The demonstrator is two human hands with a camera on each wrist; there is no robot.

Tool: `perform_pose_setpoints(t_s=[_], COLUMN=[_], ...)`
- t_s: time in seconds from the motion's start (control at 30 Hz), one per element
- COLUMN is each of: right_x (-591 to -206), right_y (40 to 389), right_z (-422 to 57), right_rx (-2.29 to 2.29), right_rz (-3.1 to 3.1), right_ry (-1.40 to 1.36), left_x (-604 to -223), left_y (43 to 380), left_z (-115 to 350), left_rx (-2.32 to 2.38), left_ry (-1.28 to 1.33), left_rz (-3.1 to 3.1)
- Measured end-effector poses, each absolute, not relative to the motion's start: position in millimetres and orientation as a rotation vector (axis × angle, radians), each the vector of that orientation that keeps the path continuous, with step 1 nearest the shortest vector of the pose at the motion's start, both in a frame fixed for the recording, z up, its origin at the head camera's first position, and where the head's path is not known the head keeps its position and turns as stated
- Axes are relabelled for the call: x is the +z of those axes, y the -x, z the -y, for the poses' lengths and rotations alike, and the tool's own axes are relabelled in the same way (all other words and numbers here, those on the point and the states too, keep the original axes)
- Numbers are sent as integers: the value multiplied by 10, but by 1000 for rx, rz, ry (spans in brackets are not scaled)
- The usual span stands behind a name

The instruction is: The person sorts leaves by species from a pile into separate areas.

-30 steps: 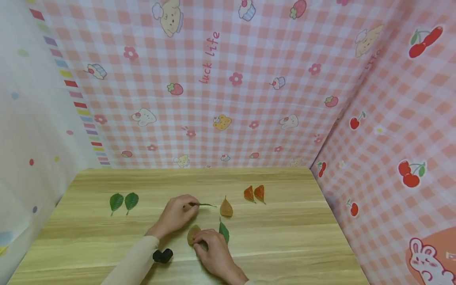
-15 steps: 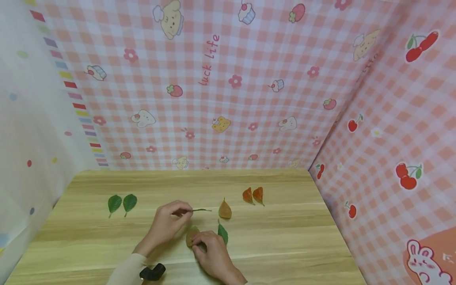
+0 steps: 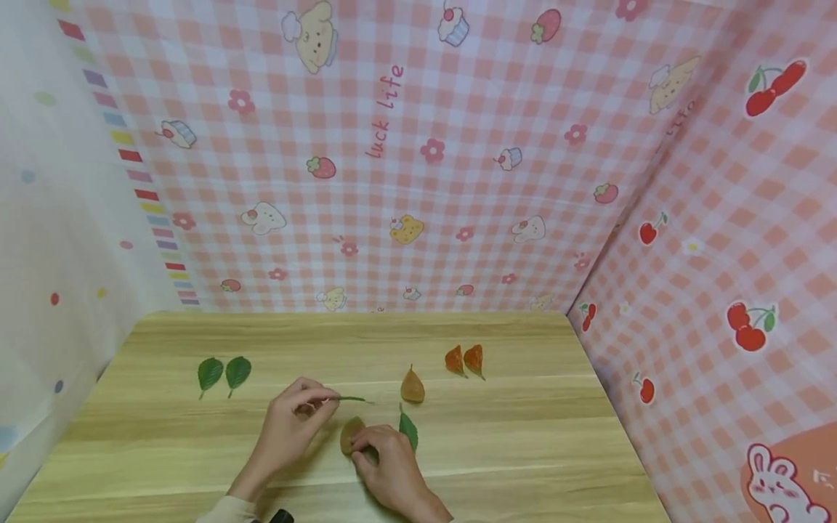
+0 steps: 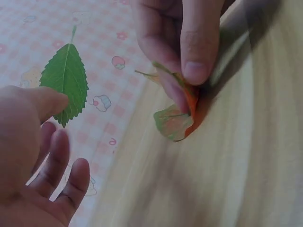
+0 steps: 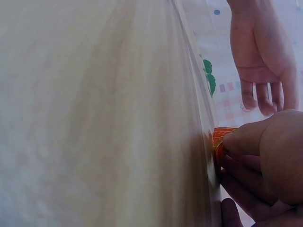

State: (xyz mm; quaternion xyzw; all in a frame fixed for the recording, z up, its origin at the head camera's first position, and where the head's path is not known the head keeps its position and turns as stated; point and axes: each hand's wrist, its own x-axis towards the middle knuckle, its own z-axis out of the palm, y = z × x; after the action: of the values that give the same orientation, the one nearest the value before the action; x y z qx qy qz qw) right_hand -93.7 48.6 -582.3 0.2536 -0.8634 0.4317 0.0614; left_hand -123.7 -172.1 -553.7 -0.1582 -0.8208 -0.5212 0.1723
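Note:
My left hand (image 3: 288,425) pinches a green leaf (image 4: 64,82) by its tip, between thumb and fingers, above the table. From the head view that leaf appears edge-on, as a thin green line. To its right, my right hand (image 3: 392,465) pinches a leaf (image 3: 349,438) low at the table. It looks yellow-brown from the head, but curled with orange and pale green sides in the left wrist view. Another green leaf (image 3: 408,430) lies beside the right hand, partly hidden by it. Just beyond is a yellow-brown leaf (image 3: 412,386).
Two green leaves (image 3: 224,373) lie side by side at the left of the wooden table (image 3: 523,436). A pair of orange leaves (image 3: 474,361) sits at the back right. Patterned cloth walls (image 3: 405,189) stand behind and at both sides.
My left hand has drawn back to the left and nearer to me, carrying the green leaf. The right hand stays almost in place on its leaf.

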Motion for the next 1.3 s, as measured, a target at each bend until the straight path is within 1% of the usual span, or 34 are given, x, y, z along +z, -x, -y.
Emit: perform_pose_setpoints(t_s=[0.2, 0.4, 0.67, 1.3], right_x=[-5828, -5831, -5818, -5830], right_y=[935, 928, 925, 934], right_z=[-487, -488, -487, -491], right_rx=[1308, 1295, 1291, 1310], right_rz=[2629, 2615, 2612, 2657], right_ry=[-764, -786, -777, -760], left_x=[-5586, -5597, -5556, -5434], left_y=[1126, 1084, 1100, 1122], left_z=[1732, 1755, 1828, 1983], left_rx=[-1577, -1567, -1628, -1953], left_ry=[365, 239, 91, -116], left_rz=[2324, 2354, 2386, 2250])
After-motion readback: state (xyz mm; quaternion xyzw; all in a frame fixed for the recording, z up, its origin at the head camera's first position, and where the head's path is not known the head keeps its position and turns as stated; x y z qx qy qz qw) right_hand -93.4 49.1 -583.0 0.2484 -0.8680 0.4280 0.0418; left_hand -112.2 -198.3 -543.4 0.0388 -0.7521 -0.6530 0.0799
